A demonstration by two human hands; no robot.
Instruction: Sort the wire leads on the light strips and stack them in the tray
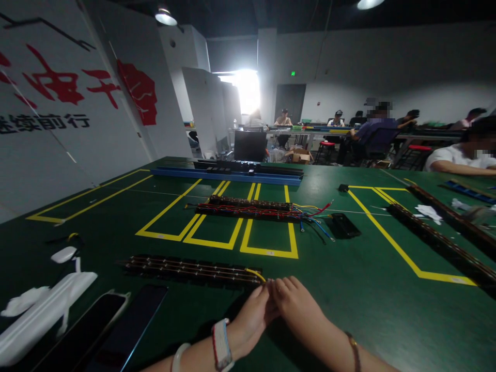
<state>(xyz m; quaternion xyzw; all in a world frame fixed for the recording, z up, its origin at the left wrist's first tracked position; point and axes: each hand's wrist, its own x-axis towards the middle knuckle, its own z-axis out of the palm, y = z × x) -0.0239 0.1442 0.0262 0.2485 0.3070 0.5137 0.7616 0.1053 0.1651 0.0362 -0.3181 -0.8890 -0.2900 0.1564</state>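
A long dark strip point(194, 269) with several rows of thin bright wires lies across the green table just beyond my hands. From its right end a short yellow wire point(256, 274) curves to the fingertips of my left hand point(251, 312), which is closed in a pinch on it. Pressed against those fingertips, my right hand point(294, 302) has its fingers curled and closed. What the right fingers hold is hidden behind the knuckles. Both hands meet at the strip's right end, low over the table.
Behind the strip lies a wired bundle point(248, 207) with red, blue and yellow leads, beside a small black tray point(343, 226). Two phones point(132, 325) and a white roll point(46, 315) are at left. More dark strips point(437, 237) lie right. A blue rail point(228, 175) spans the back. People sit beyond.
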